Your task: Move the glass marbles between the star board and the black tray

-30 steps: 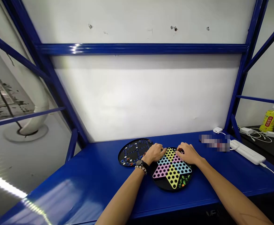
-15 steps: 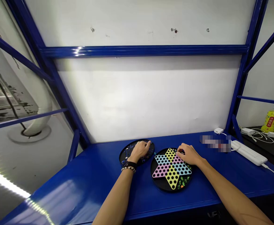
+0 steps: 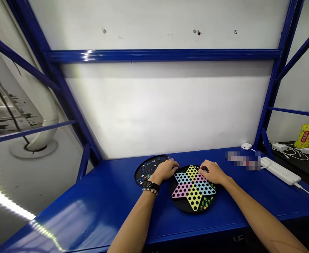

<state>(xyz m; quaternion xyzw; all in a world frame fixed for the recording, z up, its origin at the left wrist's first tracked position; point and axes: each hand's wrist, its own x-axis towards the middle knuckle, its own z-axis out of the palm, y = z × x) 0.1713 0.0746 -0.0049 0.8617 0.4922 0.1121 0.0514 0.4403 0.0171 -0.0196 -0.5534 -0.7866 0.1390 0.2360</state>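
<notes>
Our left grip [image 3: 165, 170] curls downward, its fingers bunched at the right edge of the round black tray [image 3: 150, 162], and our right grip [image 3: 212, 173] has its fingertips drawn together on the far right of the star-shaped Chinese checkers board [image 3: 182, 207]. Neither shows a held piece, so we cannot tell whether either is pinching anything. The board lies just right of the tray, both flat on the blue counter [image 3: 91, 211]. Small green and orange marbles [image 3: 206, 203] sit in the board's near right, and more small marbles [image 3: 144, 177] lie in the tray. We judge the marbles smooth, slippery and apt to roll, so a fingertip pinch suits them. The board looks stiff and fairly light, best taken by its black rim. A white power strip [image 3: 279, 171] lies well right on the counter.
</notes>
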